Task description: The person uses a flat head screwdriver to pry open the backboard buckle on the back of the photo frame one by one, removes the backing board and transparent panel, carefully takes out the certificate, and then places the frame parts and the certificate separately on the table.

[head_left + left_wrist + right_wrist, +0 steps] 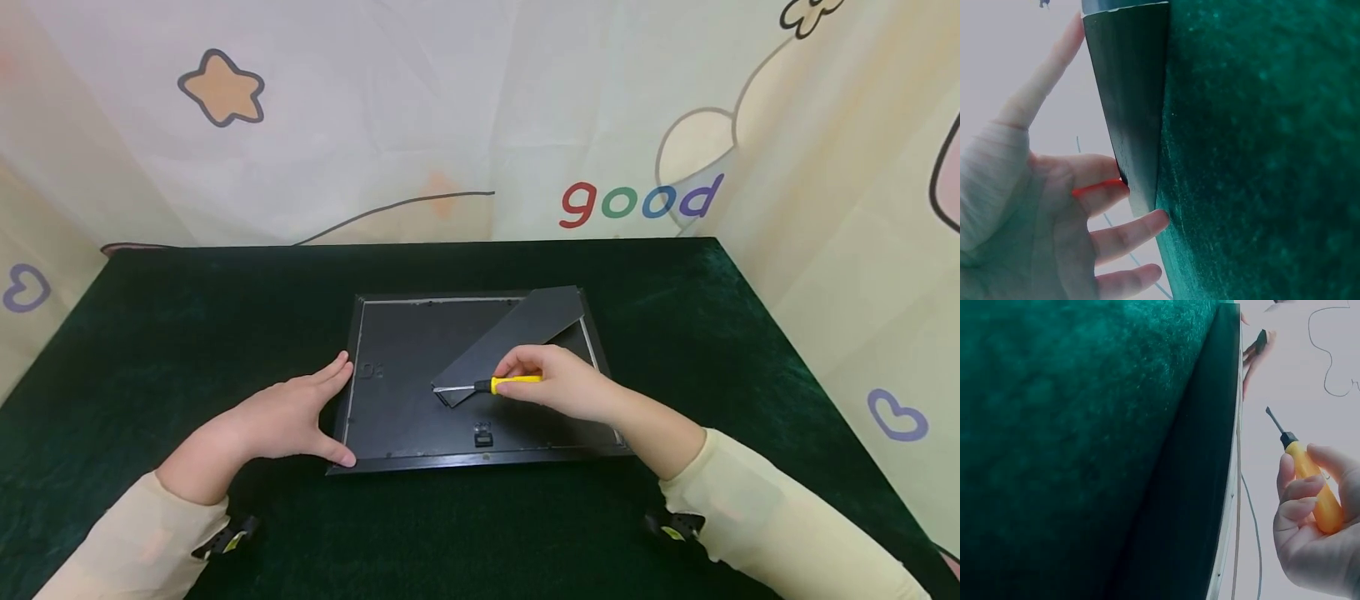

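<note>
A black picture frame (405,342) lies back side up on the dark green cloth, its flat stand leg (517,321) slanting across the backing. My right hand (562,382) grips a screwdriver (516,380) with a yellow handle and black collar. In the head view its metal tip points left, by the lower end of the stand leg; whether it touches cannot be told. The right wrist view shows fingers curled round the yellow handle (1317,494). My left hand (292,417) rests against the frame's left edge, fingers spread, thumb at the near corner.
A dark green cloth (187,333) covers the table. Behind it hangs a pale curtain (412,100) printed with a star, hearts and the word "good". A small black hanger tab (483,435) sits near the frame's front edge. Dark straps show at both cuffs.
</note>
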Demonstrator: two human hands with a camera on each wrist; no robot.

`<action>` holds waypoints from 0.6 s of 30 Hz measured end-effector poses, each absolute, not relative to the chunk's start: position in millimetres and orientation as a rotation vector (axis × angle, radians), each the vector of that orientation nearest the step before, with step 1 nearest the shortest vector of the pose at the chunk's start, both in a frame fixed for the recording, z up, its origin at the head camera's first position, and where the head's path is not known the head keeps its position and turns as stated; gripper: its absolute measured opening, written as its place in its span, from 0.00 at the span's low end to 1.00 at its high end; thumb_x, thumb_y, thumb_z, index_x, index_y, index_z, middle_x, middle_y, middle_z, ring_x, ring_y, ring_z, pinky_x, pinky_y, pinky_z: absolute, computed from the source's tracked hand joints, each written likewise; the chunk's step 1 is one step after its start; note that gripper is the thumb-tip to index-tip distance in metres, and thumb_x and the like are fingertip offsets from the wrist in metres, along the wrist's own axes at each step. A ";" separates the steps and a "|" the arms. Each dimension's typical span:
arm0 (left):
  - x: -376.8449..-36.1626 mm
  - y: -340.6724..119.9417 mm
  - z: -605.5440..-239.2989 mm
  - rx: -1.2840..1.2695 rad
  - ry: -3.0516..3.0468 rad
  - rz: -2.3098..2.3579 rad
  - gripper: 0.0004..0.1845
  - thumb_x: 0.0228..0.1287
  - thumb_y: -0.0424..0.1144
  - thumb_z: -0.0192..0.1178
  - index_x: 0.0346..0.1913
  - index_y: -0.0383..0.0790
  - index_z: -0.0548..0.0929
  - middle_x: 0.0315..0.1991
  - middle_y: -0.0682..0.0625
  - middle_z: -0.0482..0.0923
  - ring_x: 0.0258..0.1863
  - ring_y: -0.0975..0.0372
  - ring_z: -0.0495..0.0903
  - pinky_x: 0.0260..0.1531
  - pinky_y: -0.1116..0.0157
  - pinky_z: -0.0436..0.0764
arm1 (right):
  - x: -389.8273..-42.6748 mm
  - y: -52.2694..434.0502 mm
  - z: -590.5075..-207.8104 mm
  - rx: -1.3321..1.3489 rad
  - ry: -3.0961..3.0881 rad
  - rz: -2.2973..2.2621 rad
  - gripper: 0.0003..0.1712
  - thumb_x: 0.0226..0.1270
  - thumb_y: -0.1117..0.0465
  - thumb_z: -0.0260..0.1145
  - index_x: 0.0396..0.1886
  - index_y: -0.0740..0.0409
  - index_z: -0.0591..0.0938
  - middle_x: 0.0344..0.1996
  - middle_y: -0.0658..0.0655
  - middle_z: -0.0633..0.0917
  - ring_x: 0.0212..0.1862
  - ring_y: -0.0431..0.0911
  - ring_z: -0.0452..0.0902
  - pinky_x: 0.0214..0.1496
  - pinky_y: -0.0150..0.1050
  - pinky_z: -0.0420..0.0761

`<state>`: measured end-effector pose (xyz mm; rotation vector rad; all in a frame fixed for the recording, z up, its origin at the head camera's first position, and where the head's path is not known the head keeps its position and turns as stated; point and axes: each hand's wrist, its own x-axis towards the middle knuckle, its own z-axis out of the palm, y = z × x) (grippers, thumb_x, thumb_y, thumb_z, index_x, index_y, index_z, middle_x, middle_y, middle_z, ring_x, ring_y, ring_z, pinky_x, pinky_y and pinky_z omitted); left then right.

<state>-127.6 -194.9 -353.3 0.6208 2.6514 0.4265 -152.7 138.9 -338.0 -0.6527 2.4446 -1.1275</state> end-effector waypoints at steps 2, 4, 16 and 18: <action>-128.1 -194.5 -352.4 0.623 2.655 0.423 0.62 0.25 0.70 0.58 0.64 0.39 0.48 0.65 0.46 0.38 0.60 0.51 0.51 0.51 0.51 0.60 | -153.8 134.0 -339.1 -0.685 2.450 -1.108 0.09 0.51 0.53 0.64 0.34 0.46 0.77 0.30 0.46 0.78 0.33 0.45 0.71 0.34 0.34 0.75; -128.1 -194.3 -351.7 0.625 2.656 0.418 0.62 0.25 0.70 0.58 0.64 0.39 0.48 0.65 0.46 0.39 0.60 0.51 0.52 0.51 0.51 0.60 | -154.7 129.8 -339.8 -0.716 2.436 -1.097 0.09 0.51 0.54 0.64 0.34 0.47 0.77 0.30 0.45 0.78 0.33 0.44 0.71 0.34 0.34 0.75; -128.0 -195.7 -352.8 0.630 2.658 0.419 0.62 0.24 0.70 0.59 0.64 0.39 0.48 0.65 0.46 0.38 0.60 0.50 0.52 0.50 0.50 0.61 | -157.1 114.9 -340.6 -0.855 2.372 -1.037 0.08 0.51 0.54 0.63 0.33 0.46 0.78 0.30 0.41 0.79 0.33 0.40 0.72 0.35 0.32 0.74; -128.3 -195.6 -353.0 0.631 2.655 0.421 0.62 0.25 0.70 0.58 0.64 0.39 0.48 0.65 0.46 0.38 0.60 0.51 0.52 0.50 0.50 0.61 | -157.5 111.2 -341.1 -0.864 2.375 -1.023 0.07 0.52 0.55 0.63 0.33 0.46 0.78 0.30 0.41 0.79 0.33 0.40 0.72 0.35 0.32 0.74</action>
